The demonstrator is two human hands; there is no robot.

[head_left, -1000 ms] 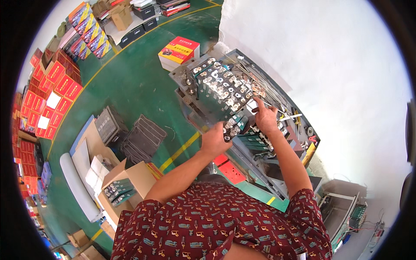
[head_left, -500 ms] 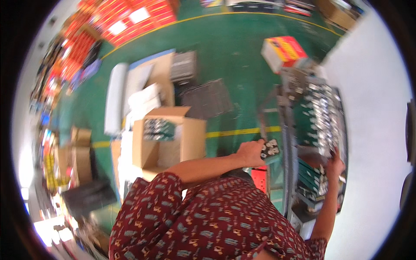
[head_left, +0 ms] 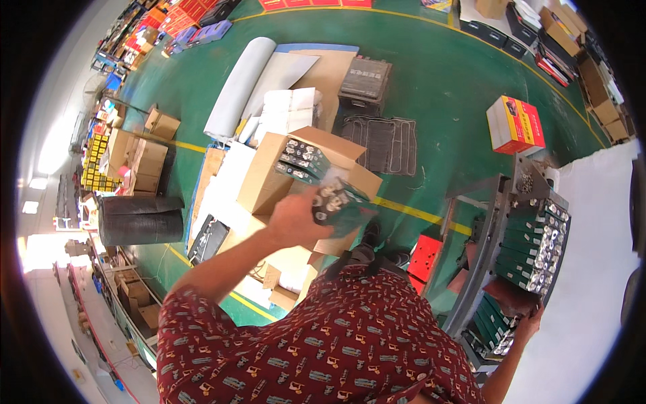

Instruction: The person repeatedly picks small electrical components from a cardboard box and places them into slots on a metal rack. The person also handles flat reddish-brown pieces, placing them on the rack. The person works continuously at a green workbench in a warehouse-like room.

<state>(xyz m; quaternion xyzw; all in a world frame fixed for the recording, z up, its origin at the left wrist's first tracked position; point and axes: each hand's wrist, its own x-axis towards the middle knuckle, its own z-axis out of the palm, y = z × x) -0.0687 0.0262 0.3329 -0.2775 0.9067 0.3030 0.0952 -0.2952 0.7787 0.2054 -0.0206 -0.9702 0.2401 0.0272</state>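
My left hand [head_left: 296, 219] is shut on a green block with silver metal terminals [head_left: 344, 209] on its end. It holds the block above the near side of an open cardboard box [head_left: 259, 176]. Inside the box, similar green blocks [head_left: 304, 158] stand in the far left corner, terminals up. Over at the right, my right hand [head_left: 528, 324] has its fingers closed round the end of a reddish-brown slab [head_left: 510, 296]. That slab lies between a long row of green blocks [head_left: 525, 246] and a shorter group of green blocks [head_left: 490, 323] on a metal rack.
The rack's grey metal frame [head_left: 486, 249] runs along the white wall [head_left: 599, 269]. Beyond it stands a red, yellow and white carton [head_left: 515, 126]. A grey roll [head_left: 239, 87], a dark grey case [head_left: 365, 82] and a dark mat [head_left: 380, 143] lie past the box.
My left hand has carried the green block leftward from beside the rack to over the box. My right hand remains at the rack by the slab. The whole view has shifted.
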